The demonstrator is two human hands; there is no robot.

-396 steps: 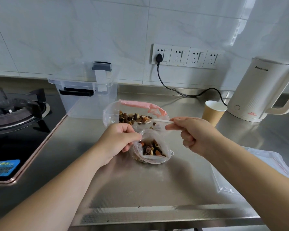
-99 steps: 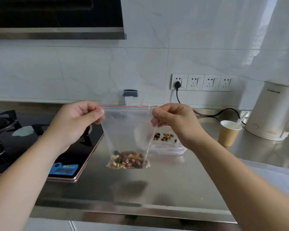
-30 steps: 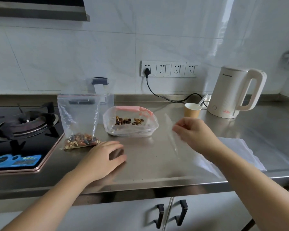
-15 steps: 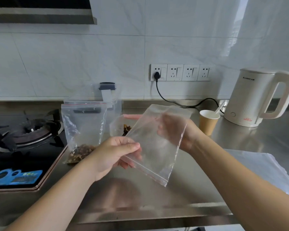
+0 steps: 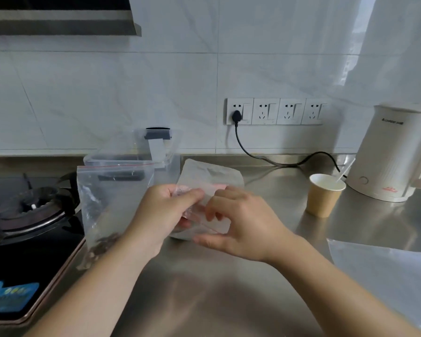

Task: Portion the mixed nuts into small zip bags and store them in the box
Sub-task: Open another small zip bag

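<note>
Both hands on empty clear plastic zip bag [image 5: 210, 181], right of the nut-filled standing zip bag [image 5: 112, 198].
Left hand [image 5: 161, 212] grips its mouth, fingers curled; right hand [image 5: 238, 227] pinches the red seal edge.

Both hands [image 5: 204, 215] now pinch the empty zip bag's [image 5: 212, 176] red-lined mouth together

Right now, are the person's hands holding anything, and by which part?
Yes. Both hands hold an empty clear zip bag at its red-lined opening end: the left hand pinches one side and the right hand the other.
</note>
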